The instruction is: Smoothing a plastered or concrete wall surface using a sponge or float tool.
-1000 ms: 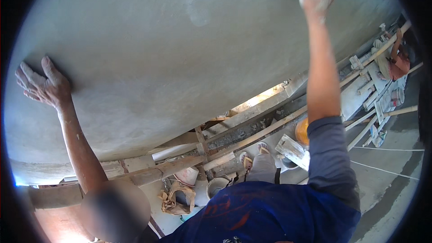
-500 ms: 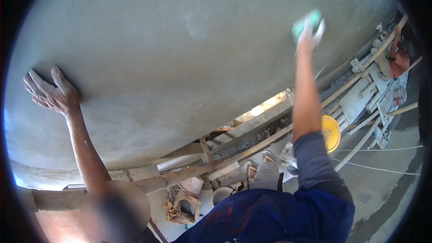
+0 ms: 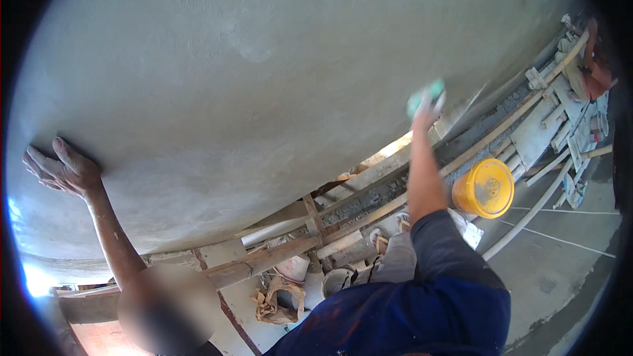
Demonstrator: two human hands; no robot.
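Left hand: palm laid on the plastered wall, fingers spread, nothing gripped; the left hand probably steadies the body during the reach.
Right hand: fingers closed round a sponge-like green pad; the right hand is motion-blurred, exact finger placement cannot be told.
Green pad: within the right hand, at the wall; the green pad seems held from behind so its face can meet the surface. Full contact not resolved.
Hand spacing: well apart, left one lower; a wide stance, likely for balance.
Yellow bucket: below and to the right of the right hand; the yellow bucket sits near the forearm, presumably for easy reach.
Long pole: passes below the right hand, slanting; the long pole looks like part of a staging.
Paper sack: between the hands, far below both; the crumpled paper sack gapes upward beside a grey bucket, perhaps grouped to save footing.
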